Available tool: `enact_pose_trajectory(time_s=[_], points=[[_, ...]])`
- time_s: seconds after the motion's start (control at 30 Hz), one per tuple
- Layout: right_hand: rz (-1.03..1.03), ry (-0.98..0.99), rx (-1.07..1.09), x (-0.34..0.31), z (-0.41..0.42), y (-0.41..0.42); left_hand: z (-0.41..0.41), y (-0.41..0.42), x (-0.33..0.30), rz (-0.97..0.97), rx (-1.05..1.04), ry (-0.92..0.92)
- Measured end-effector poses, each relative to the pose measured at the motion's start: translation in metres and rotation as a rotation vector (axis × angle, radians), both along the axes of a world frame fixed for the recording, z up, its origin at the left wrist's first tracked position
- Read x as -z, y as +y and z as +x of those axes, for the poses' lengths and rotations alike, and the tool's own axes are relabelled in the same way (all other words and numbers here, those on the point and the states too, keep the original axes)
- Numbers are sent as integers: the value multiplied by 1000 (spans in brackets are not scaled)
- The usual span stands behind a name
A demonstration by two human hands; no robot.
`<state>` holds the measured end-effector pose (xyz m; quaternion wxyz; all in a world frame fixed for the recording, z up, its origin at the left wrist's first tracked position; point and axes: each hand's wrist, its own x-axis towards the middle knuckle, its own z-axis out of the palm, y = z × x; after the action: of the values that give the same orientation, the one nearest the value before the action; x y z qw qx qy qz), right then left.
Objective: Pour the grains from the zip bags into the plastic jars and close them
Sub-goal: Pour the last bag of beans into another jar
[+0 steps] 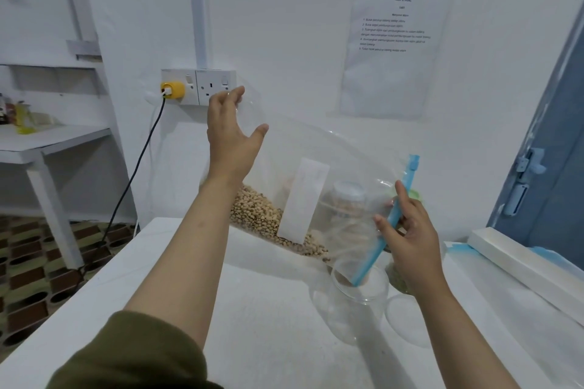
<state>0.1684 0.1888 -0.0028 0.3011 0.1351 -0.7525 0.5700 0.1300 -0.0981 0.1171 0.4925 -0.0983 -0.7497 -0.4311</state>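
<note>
A large clear zip bag [316, 151] with a white label and a blue zip strip is tilted over the white table. Pale beans [259, 211] lie along its lower edge. My left hand [232, 133] lifts the bag's bottom corner up high near the wall sockets. My right hand [407, 234] pinches the blue zip strip [384, 230] at the bag's mouth, whose lower end dips into an open clear plastic jar [350, 303]. The jar looks almost empty. Behind the bag stands another jar [347, 199] with a filling I see only dimly.
A jar of greenish grains [398, 278] with a green lid stands behind my right wrist. A clear round lid [407, 319] lies right of the open jar. A white strip [518, 265] lies on the table's right side. A black cable [139, 161] hangs from the wall socket.
</note>
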Motion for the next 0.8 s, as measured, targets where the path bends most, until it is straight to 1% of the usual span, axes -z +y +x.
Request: enact_pose_trajectory(time_s=[0.33,0.8], points=[[26,3,25,2,5,3,2,4,-4,-7,-8,10],[27,-1,33,5,0,6,-2,8,-8,-4,36,16]])
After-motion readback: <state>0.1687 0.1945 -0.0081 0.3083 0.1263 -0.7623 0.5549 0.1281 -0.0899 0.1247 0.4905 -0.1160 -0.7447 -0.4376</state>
